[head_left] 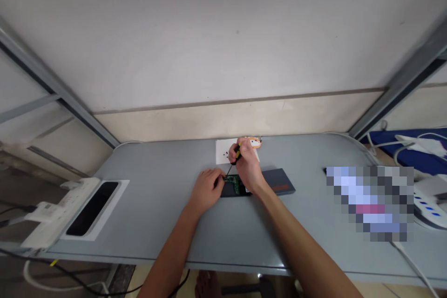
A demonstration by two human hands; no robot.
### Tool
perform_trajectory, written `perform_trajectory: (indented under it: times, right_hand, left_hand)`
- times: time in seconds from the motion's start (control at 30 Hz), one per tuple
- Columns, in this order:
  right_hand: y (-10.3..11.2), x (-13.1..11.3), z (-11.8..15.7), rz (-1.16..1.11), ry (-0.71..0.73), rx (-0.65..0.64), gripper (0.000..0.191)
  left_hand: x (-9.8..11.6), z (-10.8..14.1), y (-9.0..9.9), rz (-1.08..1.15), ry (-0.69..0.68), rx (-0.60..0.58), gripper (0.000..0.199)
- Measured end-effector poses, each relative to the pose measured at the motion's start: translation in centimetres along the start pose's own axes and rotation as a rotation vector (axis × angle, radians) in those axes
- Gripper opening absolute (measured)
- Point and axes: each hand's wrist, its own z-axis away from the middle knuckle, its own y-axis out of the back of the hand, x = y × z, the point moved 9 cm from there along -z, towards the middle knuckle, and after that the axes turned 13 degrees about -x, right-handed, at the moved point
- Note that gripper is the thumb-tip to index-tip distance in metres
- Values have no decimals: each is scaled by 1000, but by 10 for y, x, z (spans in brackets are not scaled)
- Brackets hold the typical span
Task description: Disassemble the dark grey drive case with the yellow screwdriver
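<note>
My right hand (pixel 247 160) is wrapped around a screwdriver (pixel 238 151) with a black and yellow handle. Its thin shaft slants down to the left, with the tip at a green circuit board (pixel 231 180). The board sits in an opened dark case (pixel 231 193) lying flat on the desk. My left hand (pixel 208 185) grips the left end of this case, fingers bent and close to the screwdriver tip. Beyond my right wrist lies a dark grey flat panel (pixel 278 181). Part of the case is hidden under my right hand.
Behind my hands is a white sheet (pixel 221 152) with several small dark bits, beside an orange-and-white animal-shaped item (pixel 255 142). A phone (pixel 92 208) and power strip (pixel 66 209) are at left. At right are a pixelated object (pixel 366 205) and another power strip (pixel 428 207).
</note>
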Motion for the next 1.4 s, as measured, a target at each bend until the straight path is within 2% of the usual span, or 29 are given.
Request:
perform_trajectory:
  times: [0.13,0.33,0.5,0.7,0.9,1.13,1.2,1.4]
  right_hand:
    - [7,-2,0,40,-3,27,48]
    - [9,-3,-1,54,-71,-12,49]
    - [6,-5,0,13,-30,-3,47]
    - [9,-5,2,66,4,12,50]
    - [3,-4,2,110,-52,-49,46]
    - [9,-4,2,21,-2,23,48]
    - [11,-4,1,48,11,34,52]
    - [7,-6,2,145,-23,-7,49]
  left_hand:
    - [0,0,0,18,-2,-3,22]
    - [1,0,2,32,-13,6,22]
    - [1,-2,2,29,-9,0,22]
    - [4,-2,1,27,-16,-20,22]
    - [2,-3,1,8,2,-21,22]
    - [3,-3,1,32,1,-34,23]
    - [3,-3,1,33,3,-33,23]
    - [2,-4,0,36,-4,-31,22]
